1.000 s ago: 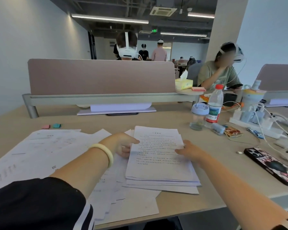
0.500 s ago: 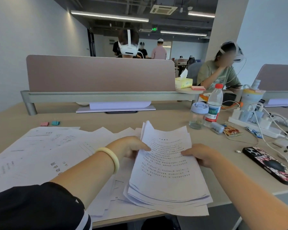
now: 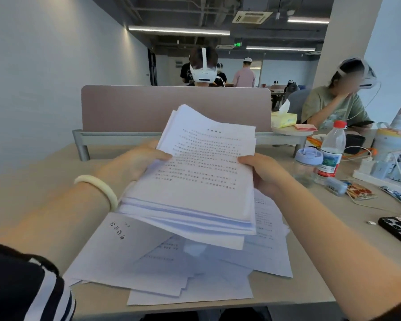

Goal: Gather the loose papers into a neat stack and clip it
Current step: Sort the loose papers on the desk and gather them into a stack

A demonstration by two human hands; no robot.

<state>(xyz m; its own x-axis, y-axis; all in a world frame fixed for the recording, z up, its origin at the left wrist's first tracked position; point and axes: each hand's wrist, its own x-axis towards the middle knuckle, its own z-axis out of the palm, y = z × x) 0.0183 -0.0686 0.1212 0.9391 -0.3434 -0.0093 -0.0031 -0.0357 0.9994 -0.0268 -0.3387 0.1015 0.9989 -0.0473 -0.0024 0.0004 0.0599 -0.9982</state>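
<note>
Desk (image 3: pixel 56 172): loose papers (image 3: pixel 116 258) under held stack (image 3: pixel 195 186); office, seemingly.

paper stack (image 3: pixel 195 181) above loose sheets (image 3: pixel 148 262) on desk (image 3: pixel 33 181)

Bare desk (image 3: pixel 33 181) left; rt crowded w/ bottle (image 3: pixel 331 154), jar (image 3: pixel 307 165), cables (image 3: pixel 398 172), phone (image 3: pixel 398 230); divider (image 3: pixel 148 107) ahead.

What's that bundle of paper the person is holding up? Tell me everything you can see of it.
The stack of papers is a thick sheaf of white printed sheets, its top page covered with rows of small dark text. The edges are uneven, with sheets stepping out at the near end and far corner. It is held above the desk, far end tilted up. The left hand grips its left edge and the right hand its right edge, thumbs on top.
</note>
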